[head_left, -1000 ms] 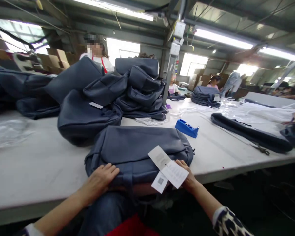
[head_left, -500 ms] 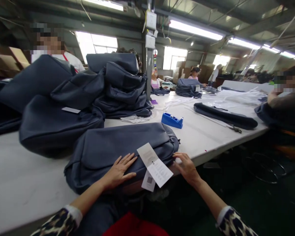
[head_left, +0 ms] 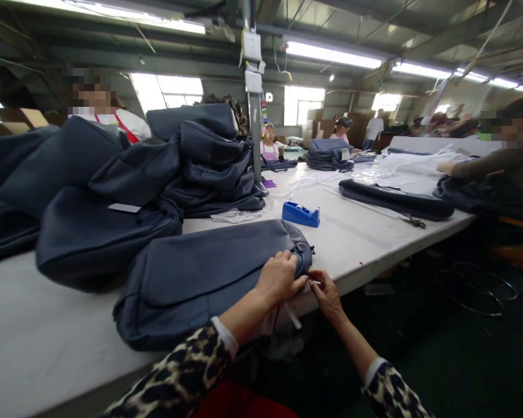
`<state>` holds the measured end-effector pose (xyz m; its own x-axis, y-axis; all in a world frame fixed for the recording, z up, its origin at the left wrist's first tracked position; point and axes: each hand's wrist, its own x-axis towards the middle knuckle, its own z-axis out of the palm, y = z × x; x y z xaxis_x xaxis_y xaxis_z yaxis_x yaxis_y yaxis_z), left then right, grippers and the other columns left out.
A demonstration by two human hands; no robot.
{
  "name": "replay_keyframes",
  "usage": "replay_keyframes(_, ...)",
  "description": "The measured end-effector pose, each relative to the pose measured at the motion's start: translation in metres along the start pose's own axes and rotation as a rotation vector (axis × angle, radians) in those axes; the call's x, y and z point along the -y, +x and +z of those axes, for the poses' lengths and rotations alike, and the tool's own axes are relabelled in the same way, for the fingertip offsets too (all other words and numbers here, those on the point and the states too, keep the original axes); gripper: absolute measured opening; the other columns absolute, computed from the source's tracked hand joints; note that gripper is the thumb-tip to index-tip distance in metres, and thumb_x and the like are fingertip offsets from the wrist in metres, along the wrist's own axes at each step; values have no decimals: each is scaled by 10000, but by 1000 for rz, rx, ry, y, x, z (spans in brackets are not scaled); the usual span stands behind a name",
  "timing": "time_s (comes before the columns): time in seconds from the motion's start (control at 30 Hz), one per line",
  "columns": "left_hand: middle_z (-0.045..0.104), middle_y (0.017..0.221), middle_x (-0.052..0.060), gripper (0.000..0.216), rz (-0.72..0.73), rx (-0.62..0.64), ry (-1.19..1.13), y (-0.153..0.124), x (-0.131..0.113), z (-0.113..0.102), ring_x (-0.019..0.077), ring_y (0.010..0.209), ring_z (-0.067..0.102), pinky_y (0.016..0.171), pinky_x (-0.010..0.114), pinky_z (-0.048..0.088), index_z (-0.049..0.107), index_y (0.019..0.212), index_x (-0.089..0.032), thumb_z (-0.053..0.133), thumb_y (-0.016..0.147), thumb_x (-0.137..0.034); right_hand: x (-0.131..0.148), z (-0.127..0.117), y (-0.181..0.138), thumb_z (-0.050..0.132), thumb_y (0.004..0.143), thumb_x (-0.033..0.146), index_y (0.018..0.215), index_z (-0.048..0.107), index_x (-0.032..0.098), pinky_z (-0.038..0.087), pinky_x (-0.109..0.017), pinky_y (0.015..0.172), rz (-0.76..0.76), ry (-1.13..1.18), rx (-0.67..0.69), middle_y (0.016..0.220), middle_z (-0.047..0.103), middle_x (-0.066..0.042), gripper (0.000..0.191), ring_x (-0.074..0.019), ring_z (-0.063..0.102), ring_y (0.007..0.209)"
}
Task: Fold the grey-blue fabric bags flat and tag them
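A dark blue bag (head_left: 209,255) lies on its side along the front edge of the table. My left hand (head_left: 279,278) rests on its right end with the fingers curled, the thumb stretched toward my right hand. The fingertips are partly hidden against the fabric. Just off the bag's right corner, my right hand (head_left: 328,293) is closed in a pinch, and a thin white edge, apparently of a tag, shows at its fingertips. Below my left hand a white paper tag (head_left: 293,318) hangs past the table edge, seen nearly edge-on.
A blue tape dispenser (head_left: 300,214) stands behind the bag. More dark blue bags (head_left: 108,232) are heaped at left, beside a metal post (head_left: 255,133). A long dark folded piece (head_left: 392,199) lies at right on the white table (head_left: 340,249). Co-workers sit across and at right.
My left hand has moved right along the bag, from lying flat to curled at its right end. My right hand has closed in a pinch. The tags have turned and are mostly hidden.
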<state>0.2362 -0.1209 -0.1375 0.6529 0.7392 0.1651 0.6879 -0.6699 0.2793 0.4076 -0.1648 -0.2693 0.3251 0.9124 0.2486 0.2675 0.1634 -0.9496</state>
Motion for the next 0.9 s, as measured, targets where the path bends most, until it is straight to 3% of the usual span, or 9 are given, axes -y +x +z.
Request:
replay_keyframes(0.13, 569, 1233, 241, 607, -167, 187, -22, 38, -15, 28, 368, 1098, 603, 864, 445, 505, 565, 1162, -122, 614, 784, -594, -9, 3, -3, 620, 782, 504, 1068, 544, 211, 520, -390, 852, 49, 84, -37, 1097, 687, -112, 417, -260, 653, 1023)
replay_keyframes(0.27, 700, 1005, 153, 391, -194, 305, -79, 50, 7, 26, 276, 942, 685, 765, 339, 519, 636, 980, -159, 555, 852, -520, -14, 4, -2, 619, 794, 489, 1072, 546, 212, 492, -412, 911, 101, 172, -32, 1052, 721, -100, 400, -264, 655, 1051)
replay_keyframes(0.33, 720, 938, 111, 383, -199, 334, -81, 48, 18, 21, 250, 899, 696, 727, 310, 520, 636, 935, -179, 539, 862, -543, -14, 5, -1, 627, 800, 471, 1158, 545, 212, 477, -419, 942, 124, 216, -21, 1108, 716, -106, 449, -262, 643, 1088)
replay_keyframes(0.47, 702, 1079, 187, 574, -205, 297, 57, 41, 16, 24, 330, 1017, 678, 799, 370, 524, 575, 1119, -171, 670, 751, -601, -14, 7, -1, 625, 809, 492, 1285, 528, 199, 496, -411, 900, 163, 278, -5, 1152, 704, -125, 568, -264, 653, 1060)
replay_keyframes(0.63, 701, 1103, 183, 224, -143, 296, 165, 41, -3, 31, 309, 1069, 672, 846, 367, 521, 638, 1021, -186, 579, 860, -330, -17, 8, 1, 641, 783, 517, 1301, 541, 188, 512, -378, 834, 172, 312, 11, 1126, 710, -118, 622, -254, 661, 1010)
replay_keyframes(0.7, 705, 1080, 182, 200, -125, 295, 175, 40, -6, 30, 308, 1066, 673, 853, 371, 520, 656, 975, -179, 530, 885, -306, -16, 7, 2, 651, 770, 512, 1292, 553, 184, 512, -379, 820, 176, 316, 14, 1108, 716, -116, 624, -257, 663, 996)
replay_keyframes(0.77, 693, 1097, 198, 274, -130, 279, 195, 39, -6, 28, 331, 1063, 669, 857, 396, 521, 645, 1031, -160, 558, 877, -371, -15, 7, 2, 648, 772, 507, 1293, 559, 183, 507, -383, 822, 178, 323, 14, 1111, 716, -117, 620, -265, 657, 1019)
replay_keyframes(0.9, 628, 1171, 283, 674, -193, 244, 241, 39, -3, 29, 386, 1079, 646, 867, 442, 518, 547, 1216, -83, 709, 750, -542, -11, 7, -1, 638, 788, 498, 1319, 554, 192, 510, -375, 795, 174, 348, 14, 1160, 701, -125, 618, -275, 650, 1050)
